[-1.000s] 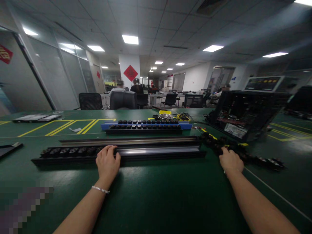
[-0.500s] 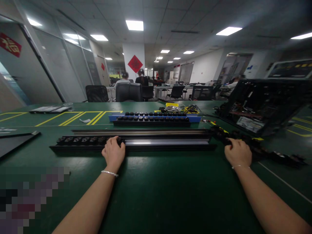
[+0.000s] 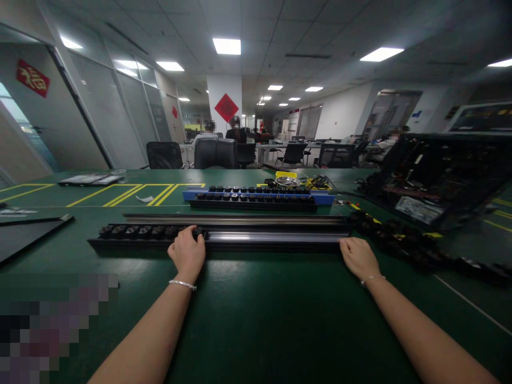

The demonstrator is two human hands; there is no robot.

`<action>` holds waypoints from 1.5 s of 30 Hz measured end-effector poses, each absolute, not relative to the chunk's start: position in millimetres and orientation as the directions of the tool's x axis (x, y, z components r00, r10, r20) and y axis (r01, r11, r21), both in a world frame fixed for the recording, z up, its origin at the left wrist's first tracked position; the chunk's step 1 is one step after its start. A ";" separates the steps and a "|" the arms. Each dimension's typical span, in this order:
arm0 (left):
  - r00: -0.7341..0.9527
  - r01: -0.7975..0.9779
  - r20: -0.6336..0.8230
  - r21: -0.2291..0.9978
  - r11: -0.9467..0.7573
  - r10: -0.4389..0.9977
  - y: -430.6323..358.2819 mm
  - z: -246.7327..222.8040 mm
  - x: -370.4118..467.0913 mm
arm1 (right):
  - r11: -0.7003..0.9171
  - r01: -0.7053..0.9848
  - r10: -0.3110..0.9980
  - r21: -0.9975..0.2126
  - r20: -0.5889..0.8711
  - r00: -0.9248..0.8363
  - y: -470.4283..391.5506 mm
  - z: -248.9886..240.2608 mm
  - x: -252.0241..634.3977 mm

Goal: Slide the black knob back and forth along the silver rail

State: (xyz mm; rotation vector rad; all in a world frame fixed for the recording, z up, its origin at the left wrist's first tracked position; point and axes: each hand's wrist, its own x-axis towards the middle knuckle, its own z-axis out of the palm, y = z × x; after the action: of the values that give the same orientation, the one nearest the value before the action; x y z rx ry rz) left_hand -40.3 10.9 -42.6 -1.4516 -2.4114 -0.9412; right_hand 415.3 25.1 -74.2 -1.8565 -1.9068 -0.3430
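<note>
A long black channel rail [image 3: 276, 246] lies across the green table before me, with a shiny metal strip along its right half. Its left part carries a row of small black round-topped parts [image 3: 144, 231]. My left hand [image 3: 187, 255] is curled over the right end of that row, its fingers closed around a small black part [image 3: 197, 232]. At the rail's right end is my right hand [image 3: 360, 258], fingers pinched together; what they hold, if anything, is hidden. A second dark rail [image 3: 236, 219] lies just behind the first.
Loose black parts [image 3: 412, 242] are heaped along the right. Farther back stands a blue tray [image 3: 326, 199] with rows of similar parts. An open black computer case [image 3: 432, 181] stands at the right. A dark flat panel [image 3: 30, 234] lies at the left.
My right hand has moved left, from the loose black parts to the right end of the rail. My left hand keeps its place on the row. The view has shifted slightly.
</note>
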 end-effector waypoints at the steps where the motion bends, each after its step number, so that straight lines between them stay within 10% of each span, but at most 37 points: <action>1: -0.510 0.843 0.449 0.431 0.322 0.734 10.9 -42.6 -40.3 | 0.058 0.989 0.876 -0.137 0.483 0.016 24.7 -74.2 415.2; 45: -0.373 0.882 0.454 0.443 0.159 0.809 15.6 -52.4 -29.6 | 0.023 0.977 0.886 -0.212 0.457 0.078 22.9 -74.8 410.8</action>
State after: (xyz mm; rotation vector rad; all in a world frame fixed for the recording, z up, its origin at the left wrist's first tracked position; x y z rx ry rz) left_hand -29.6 15.6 -52.4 -1.6910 -2.3046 -1.0089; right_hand 410.8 22.9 -74.8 -1.8916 -1.8371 -0.2552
